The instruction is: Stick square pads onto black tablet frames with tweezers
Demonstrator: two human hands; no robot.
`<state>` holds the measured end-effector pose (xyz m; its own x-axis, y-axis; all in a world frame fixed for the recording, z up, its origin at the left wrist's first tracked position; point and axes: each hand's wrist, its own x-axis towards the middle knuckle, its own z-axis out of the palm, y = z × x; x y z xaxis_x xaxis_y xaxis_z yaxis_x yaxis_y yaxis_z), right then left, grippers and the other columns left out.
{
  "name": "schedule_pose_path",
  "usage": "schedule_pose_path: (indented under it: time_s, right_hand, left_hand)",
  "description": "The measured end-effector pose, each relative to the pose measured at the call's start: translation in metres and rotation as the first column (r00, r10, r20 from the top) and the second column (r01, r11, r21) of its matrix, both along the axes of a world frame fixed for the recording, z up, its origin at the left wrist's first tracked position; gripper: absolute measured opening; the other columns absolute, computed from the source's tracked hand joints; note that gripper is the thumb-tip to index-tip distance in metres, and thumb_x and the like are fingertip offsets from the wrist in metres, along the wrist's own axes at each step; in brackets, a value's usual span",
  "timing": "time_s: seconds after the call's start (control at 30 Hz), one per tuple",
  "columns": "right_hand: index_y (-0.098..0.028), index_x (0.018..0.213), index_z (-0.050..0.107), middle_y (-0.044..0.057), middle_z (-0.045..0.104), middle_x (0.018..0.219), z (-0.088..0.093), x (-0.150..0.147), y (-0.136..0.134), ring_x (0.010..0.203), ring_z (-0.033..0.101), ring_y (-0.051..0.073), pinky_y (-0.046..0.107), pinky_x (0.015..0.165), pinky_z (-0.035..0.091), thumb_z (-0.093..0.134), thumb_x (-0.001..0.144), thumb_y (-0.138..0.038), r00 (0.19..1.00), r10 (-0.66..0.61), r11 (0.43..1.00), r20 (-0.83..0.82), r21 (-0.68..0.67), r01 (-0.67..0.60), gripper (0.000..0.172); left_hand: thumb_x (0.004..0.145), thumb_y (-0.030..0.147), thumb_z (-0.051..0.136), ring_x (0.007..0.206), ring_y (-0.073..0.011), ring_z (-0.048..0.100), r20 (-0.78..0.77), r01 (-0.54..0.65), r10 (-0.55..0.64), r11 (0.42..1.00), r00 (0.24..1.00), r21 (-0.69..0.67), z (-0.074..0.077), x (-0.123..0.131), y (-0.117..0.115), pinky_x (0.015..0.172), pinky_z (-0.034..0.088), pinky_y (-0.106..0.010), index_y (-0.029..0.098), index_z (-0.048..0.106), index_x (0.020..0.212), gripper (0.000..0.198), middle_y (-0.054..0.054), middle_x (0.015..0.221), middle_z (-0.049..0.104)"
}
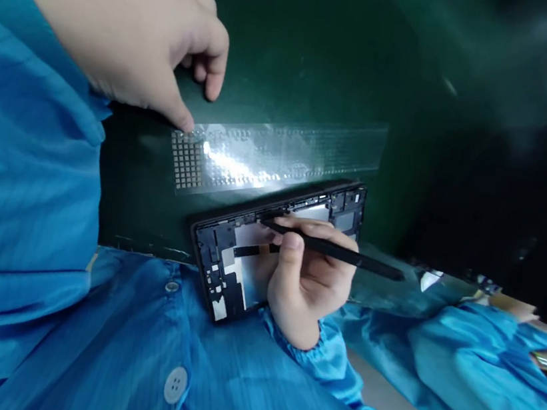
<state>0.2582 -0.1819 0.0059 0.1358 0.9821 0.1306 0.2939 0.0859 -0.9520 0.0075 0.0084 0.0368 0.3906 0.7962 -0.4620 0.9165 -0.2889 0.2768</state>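
Observation:
My left hand [174, 44] reaches in from the upper left. Its thumb tip rests on the corner of a clear plastic film strip [290, 153], while the bent fingers stay apart from the thumb, clear of the strip. Small square pads [187, 161] fill a grid at the strip's left end. Closed around slim black tweezers [338, 250], my right hand [314, 277] leans over an opened tablet-like device [247, 255]. The tweezer tip meets or hovers just over the device's upper inner edge; I cannot tell which. My right hand hides part of the inside.
Beneath everything lies a dark green work surface [295, 40]; the device's lower edge sits close to my blue smock [124, 347]. Another person's blue sleeve [467, 345] is at the right. A small white piece [429, 279] lies near there. The far right is dark.

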Motion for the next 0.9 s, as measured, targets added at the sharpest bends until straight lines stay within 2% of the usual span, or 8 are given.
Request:
schedule_pose_path:
  time_s: [0.13, 0.23, 0.3, 0.4, 0.57, 0.7, 0.8, 0.9]
  right_hand:
    - [-0.031, 0.118, 0.067, 0.003, 0.074, 0.107, -0.013, -0.001, 0.003, 0.104, 0.078, 0.019, 0.041, 0.099, 0.067, 0.068, 0.105, -0.017, 0.999, 0.031, 0.997, 0.037, 0.07, -0.034, 0.019]
    - [-0.03, 0.12, 0.066, 0.004, 0.075, 0.107, -0.011, 0.002, 0.002, 0.105, 0.079, 0.019, 0.04, 0.096, 0.069, 0.067, 0.103, -0.011, 0.989, 0.081, 0.988, 0.12, 0.12, -0.095, 0.026]
    - [-0.027, 0.124, 0.066, 0.005, 0.076, 0.109, -0.003, 0.006, 0.002, 0.107, 0.079, 0.021, 0.041, 0.096, 0.069, 0.07, 0.098, -0.005, 0.965, 0.127, 0.972, 0.23, 0.164, -0.167, 0.034]
    - [-0.021, 0.127, 0.068, 0.007, 0.078, 0.113, 0.017, 0.009, 0.019, 0.112, 0.08, 0.022, 0.041, 0.098, 0.068, 0.075, 0.092, 0.0, 0.927, 0.223, 0.942, 0.303, 0.179, -0.285, 0.041]
    - [-0.025, 0.114, 0.071, 0.003, 0.081, 0.113, 0.029, -0.008, 0.106, 0.106, 0.081, 0.021, 0.039, 0.098, 0.069, 0.078, 0.102, -0.025, 0.75, 0.607, 0.768, 0.262, 0.051, -0.639, 0.015]
    - [-0.026, 0.11, 0.072, 0.003, 0.08, 0.117, 0.007, -0.032, 0.157, 0.106, 0.08, 0.019, 0.034, 0.099, 0.068, 0.079, 0.102, -0.045, 0.613, 0.769, 0.631, 0.181, -0.063, -0.774, 0.022]
    - [-0.027, 0.111, 0.072, 0.002, 0.08, 0.117, -0.003, -0.038, 0.161, 0.106, 0.08, 0.021, 0.037, 0.102, 0.068, 0.082, 0.098, -0.049, 0.6, 0.786, 0.616, 0.148, -0.105, -0.781, 0.027]
    - [-0.029, 0.11, 0.073, 0.001, 0.08, 0.116, 0.0, -0.038, 0.156, 0.104, 0.08, 0.021, 0.038, 0.1, 0.068, 0.084, 0.097, -0.043, 0.599, 0.784, 0.617, 0.163, -0.097, -0.781, 0.023]
  left_hand:
    - [0.079, 0.058, 0.082, 0.119, -0.0243, 0.06, 0.07, 0.029, -0.033, 0.998, 0.997, 0.064, -0.011, -0.012, 0.002, 0.122, 0.045, -0.05, 0.008, 0.077, 0.111, 0.059, -0.004, 0.109, 0.057]
    - [0.068, 0.106, 0.033, 0.11, -0.019, 0.058, 0.179, 0.057, -0.084, 0.987, 0.98, 0.149, -0.019, -0.021, 0.0, 0.117, 0.045, -0.048, 0.011, 0.077, 0.107, 0.112, -0.004, 0.106, 0.057]
    - [0.052, 0.114, 0.009, 0.107, -0.0171, 0.058, 0.201, 0.053, -0.088, 0.984, 0.976, 0.173, -0.022, -0.023, 0.0, 0.114, 0.045, -0.045, 0.015, 0.077, 0.105, 0.13, -0.003, 0.105, 0.056]
    - [0.034, 0.116, 0.004, 0.108, -0.0187, 0.061, 0.138, 0.069, -0.087, 0.99, 0.987, 0.126, -0.019, -0.018, 0.001, 0.113, 0.047, -0.045, 0.019, 0.075, 0.104, 0.139, -0.002, 0.106, 0.053]
    - [0.017, 0.112, -0.004, 0.117, -0.0303, 0.065, 0.036, 0.077, -0.079, 0.996, 0.996, 0.047, -0.003, -0.001, 0.002, 0.112, 0.05, -0.055, 0.017, 0.074, 0.108, 0.152, -0.004, 0.108, 0.053]
    - [0.045, 0.112, -0.001, 0.139, -0.0384, 0.057, 0.059, 0.092, -0.092, 0.996, 0.994, 0.015, -0.006, -0.014, -0.004, 0.124, 0.044, -0.059, 0.019, 0.071, 0.122, 0.141, -0.005, 0.12, 0.055]
    - [0.083, 0.096, 0.011, 0.166, -0.0452, 0.027, 0.139, 0.103, -0.105, 0.994, 0.985, 0.023, -0.021, -0.048, -0.011, 0.141, 0.022, -0.063, 0.021, 0.055, 0.15, 0.11, -0.003, 0.145, 0.051]
    - [0.098, 0.083, 0.016, 0.172, -0.0486, 0.002, 0.167, 0.081, -0.082, 0.997, 0.982, 0.016, -0.036, -0.075, -0.015, 0.144, 0.008, -0.066, 0.023, 0.04, 0.163, 0.092, -0.002, 0.16, 0.043]
